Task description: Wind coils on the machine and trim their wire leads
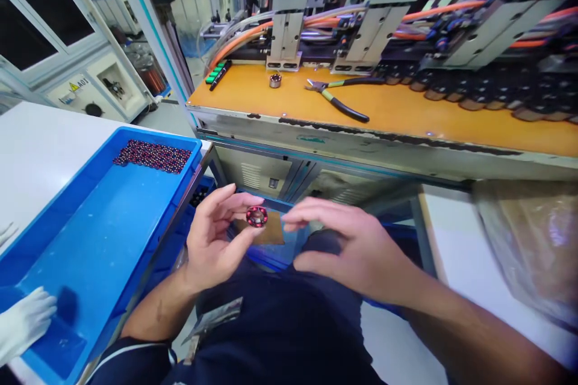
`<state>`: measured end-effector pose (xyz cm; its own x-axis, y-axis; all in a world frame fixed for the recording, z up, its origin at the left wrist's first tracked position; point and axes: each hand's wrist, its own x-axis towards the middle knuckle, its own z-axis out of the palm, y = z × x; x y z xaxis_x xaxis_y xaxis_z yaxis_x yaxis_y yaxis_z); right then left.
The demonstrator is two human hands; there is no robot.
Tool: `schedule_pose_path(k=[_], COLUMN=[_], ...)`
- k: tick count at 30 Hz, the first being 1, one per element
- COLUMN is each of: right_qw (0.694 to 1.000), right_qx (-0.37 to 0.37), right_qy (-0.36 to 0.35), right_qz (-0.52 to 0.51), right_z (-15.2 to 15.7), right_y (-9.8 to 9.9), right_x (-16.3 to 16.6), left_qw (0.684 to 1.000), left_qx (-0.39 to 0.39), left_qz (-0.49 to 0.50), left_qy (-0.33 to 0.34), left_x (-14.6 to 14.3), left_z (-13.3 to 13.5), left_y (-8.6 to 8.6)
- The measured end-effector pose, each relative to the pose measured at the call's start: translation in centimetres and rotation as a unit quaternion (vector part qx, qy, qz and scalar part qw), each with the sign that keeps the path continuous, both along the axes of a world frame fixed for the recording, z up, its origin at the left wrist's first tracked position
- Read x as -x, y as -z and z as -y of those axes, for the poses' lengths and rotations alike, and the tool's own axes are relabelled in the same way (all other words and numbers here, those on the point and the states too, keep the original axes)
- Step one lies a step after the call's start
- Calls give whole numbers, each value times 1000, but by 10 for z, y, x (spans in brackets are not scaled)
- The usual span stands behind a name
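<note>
Between the thumb and fingertips of my left hand (220,237) is a small ring-shaped stator (256,216), black and red with an open centre that faces me. My right hand (350,243) hovers a short way to its right, fingers stretched out and thumb apart, slightly blurred and holding nothing. On the left, a blue tray (97,234) has many similar small rings (153,156) packed together at its far end. One more small ring part (275,80) stands on the orange-yellow bench top in front of me.
Diagonal cutters (341,96) and a black marker (220,76) lie on the machine's bench top (244,93). Machine fixtures (286,30) with orange hoses rise behind. Another person's white-gloved hand (27,322) reaches into the tray. A plastic-wrapped package (533,240) lies at right.
</note>
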<state>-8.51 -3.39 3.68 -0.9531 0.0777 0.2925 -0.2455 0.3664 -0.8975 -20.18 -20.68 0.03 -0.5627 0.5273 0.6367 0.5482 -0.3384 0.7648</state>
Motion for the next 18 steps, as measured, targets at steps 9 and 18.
schedule_pose_path(k=[9,18], right_qw=[923,939], right_qx=[373,329], right_qy=[85,97], right_qz=[37,19], right_z=[44,39], right_y=[38,26], right_x=[9,5], left_qw=[1000,996], left_qx=[-3,18], left_qz=[3,35], left_qy=[14,83], left_x=[-7,-12], left_z=[0,-3], left_y=[1,-1])
